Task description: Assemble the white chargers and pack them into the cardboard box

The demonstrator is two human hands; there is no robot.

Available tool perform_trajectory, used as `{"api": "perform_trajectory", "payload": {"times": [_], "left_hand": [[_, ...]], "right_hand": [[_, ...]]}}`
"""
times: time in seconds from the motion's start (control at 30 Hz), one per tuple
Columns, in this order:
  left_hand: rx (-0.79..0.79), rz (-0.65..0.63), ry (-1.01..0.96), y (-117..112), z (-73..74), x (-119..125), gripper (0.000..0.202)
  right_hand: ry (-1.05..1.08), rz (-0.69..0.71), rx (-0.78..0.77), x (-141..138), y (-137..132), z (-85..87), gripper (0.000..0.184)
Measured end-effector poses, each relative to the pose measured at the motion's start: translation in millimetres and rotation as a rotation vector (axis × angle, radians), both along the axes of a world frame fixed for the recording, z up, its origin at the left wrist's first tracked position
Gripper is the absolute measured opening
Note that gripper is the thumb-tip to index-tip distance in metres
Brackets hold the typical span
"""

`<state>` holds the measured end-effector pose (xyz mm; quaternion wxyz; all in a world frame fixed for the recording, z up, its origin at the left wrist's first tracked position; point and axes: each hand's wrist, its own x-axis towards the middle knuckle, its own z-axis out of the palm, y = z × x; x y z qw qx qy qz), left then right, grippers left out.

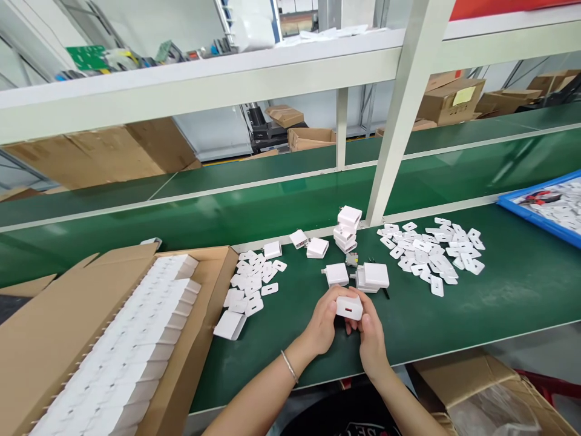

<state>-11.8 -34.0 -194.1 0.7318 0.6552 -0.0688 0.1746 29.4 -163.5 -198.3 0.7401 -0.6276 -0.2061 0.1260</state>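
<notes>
Both hands hold one white USB charger (pixel 348 308) over the front of the green table, its port end turned toward me. My left hand (pixel 323 320) wraps its left side, and my right hand (pixel 371 336) grips it from the right. Just beyond my fingers lie a white charger (pixel 336 274) with its pins to the left and a pair of stacked chargers (pixel 376 275). A small grey-and-yellow part (pixel 351 259) sits behind them. Farther back is a short stack of white housings (pixel 348 219).
A cardboard box (pixel 222 284) with rows of white housings (pixel 136 339) stands at left. White end plates (pixel 254 275) lie beside it; another pile (pixel 431 251) spreads at right. A blue tray (pixel 521 209) holds more plates and red pliers (pixel 542 197). A shelf post (pixel 399 121) rises behind.
</notes>
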Motion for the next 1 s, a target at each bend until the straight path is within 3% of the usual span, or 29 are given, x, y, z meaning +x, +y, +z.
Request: {"api": "perform_trajectory", "payload": {"times": [0.2,0.53,0.67,0.83,1.0], "left_hand": [[0.375,0.177,-0.117,5.1,7.8,-1.5,0.046],[0.31,0.137,-0.11,5.8,7.6,-1.1,0.054],[0.292,0.096,-0.1,5.4,5.3,-2.7,0.063],[0.477,0.213,-0.082,8.9,4.0,-3.7,0.053],[0.71,0.327,-0.197,14.7,9.8,-2.2,0.053]], "right_hand": [[-0.034,-0.007,-0.022,-1.3,-2.5,2.4,0.05],[0.013,-0.005,0.035,-0.9,-0.7,-1.2,0.043],[0.036,0.007,0.054,-1.5,-1.0,-1.7,0.054],[0.117,0.041,0.066,-1.7,1.2,-2.0,0.065],[0.409,0.184,0.25,2.8,9.6,3.5,0.065]]}}
